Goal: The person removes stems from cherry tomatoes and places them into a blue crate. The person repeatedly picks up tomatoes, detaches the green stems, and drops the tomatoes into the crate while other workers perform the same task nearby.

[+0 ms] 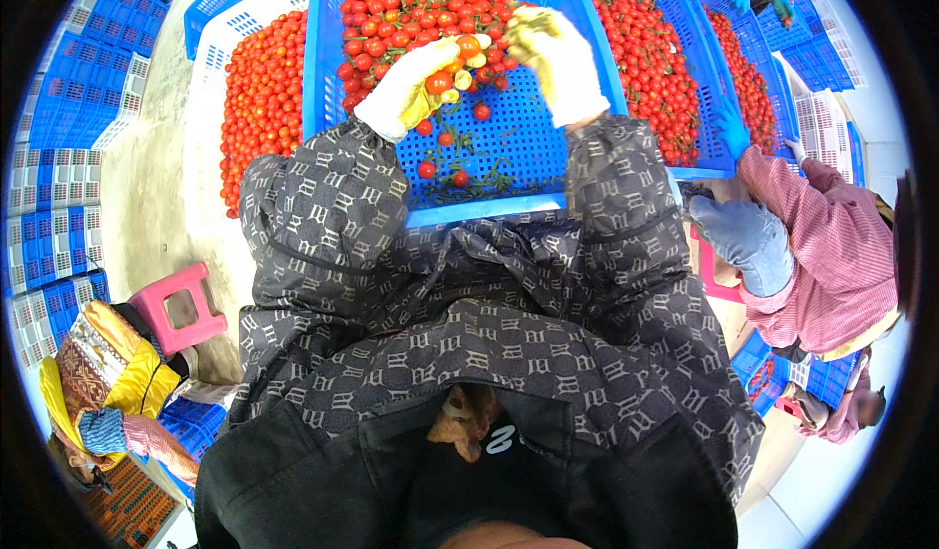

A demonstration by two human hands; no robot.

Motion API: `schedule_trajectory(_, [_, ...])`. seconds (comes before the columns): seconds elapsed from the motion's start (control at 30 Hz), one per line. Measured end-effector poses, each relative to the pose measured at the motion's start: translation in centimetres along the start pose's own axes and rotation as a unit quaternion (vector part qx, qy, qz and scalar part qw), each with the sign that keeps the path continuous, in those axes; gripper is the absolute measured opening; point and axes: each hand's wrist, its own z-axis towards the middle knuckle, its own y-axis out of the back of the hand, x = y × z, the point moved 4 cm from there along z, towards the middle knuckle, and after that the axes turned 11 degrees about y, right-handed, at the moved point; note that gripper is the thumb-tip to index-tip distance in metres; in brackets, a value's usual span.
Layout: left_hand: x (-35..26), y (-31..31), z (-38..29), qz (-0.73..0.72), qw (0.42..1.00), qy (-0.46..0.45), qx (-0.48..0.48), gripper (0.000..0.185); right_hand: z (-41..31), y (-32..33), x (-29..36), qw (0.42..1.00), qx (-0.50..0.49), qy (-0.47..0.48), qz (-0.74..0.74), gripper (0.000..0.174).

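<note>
My left hand (411, 85), in a white glove with yellow-stained fingers, holds a few red cherry tomatoes (439, 82) in its upturned fingers. To its right, my right hand (555, 61) wears a similar glove with darker yellow-green stains. Its fingers curl at the right edge of the tomato pile (411, 17), and I cannot tell whether anything is in them. Both hands are above a blue perforated plastic crate (532, 149), the pile filling its far part. Several loose tomatoes (460, 178) and green stem scraps (499, 179) lie on the near part of its floor.
A white crate (205, 108) on the left and a blue crate (708, 108) on the right hold more tomatoes. A co-worker in a pink checked top (829, 255) sits at right. A pink plastic stool (180, 307) stands at left, near stacked crates (88, 94) and another person (110, 387).
</note>
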Motion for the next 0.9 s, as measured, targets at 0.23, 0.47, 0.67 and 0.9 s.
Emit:
schedule_trajectory(0.23, [-1.4, 2.2, 0.2, -0.168, 0.98, -0.086, 0.059, 0.046, 0.3, 12.9, 4.9, 0.566, -0.166, -0.035, -0.807, 0.045])
schedule_trajectory(0.47, [-3.9, 18.7, -4.1, -0.475, 0.747, -0.454, -0.101, 0.038, -0.9, 3.3, -0.9, 0.689, 0.199, 0.149, -0.681, 0.031])
schedule_trajectory(0.67, [-2.8, 20.3, -4.1, -0.448, 0.781, -0.423, -0.105, 0.053, -4.4, -1.9, -11.3, 0.616, 0.532, 0.039, -0.58, 0.035])
schedule_trajectory(0.9, [-3.5, 12.3, -2.6, -0.372, 0.806, -0.418, -0.195, 0.029, -6.7, -6.6, -12.2, 0.693, 0.503, 0.165, -0.489, 0.033])
